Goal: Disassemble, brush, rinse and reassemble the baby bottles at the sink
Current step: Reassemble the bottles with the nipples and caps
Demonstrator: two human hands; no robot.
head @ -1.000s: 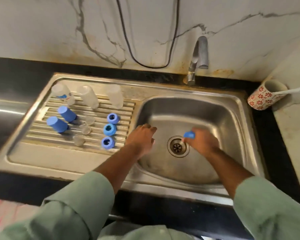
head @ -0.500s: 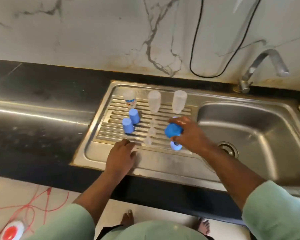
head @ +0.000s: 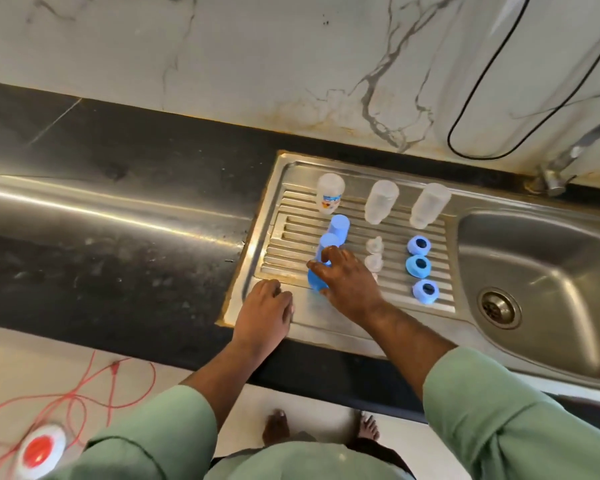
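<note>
Three clear bottle bodies stand upside down along the back of the ribbed drainboard: one with a printed label, a second and a third. Two blue caps stand in front of the labelled bottle. My right hand grips a third blue cap at the drainboard's front. Clear teats lie in the middle, partly hidden by that hand. Three blue collar rings sit in a column on the right. My left hand rests on the sink's front left rim, holding nothing.
The steel basin with its drain lies to the right, and the tap is at the back right. A black cable hangs on the marble wall. Black countertop stretches left. Red cord and a red-and-white disc lie on the floor.
My right hand carried the blue cap from over the basin leftward across the drainboard, down beside the other two caps. My left hand moved to the front left rim. The view swung left.
</note>
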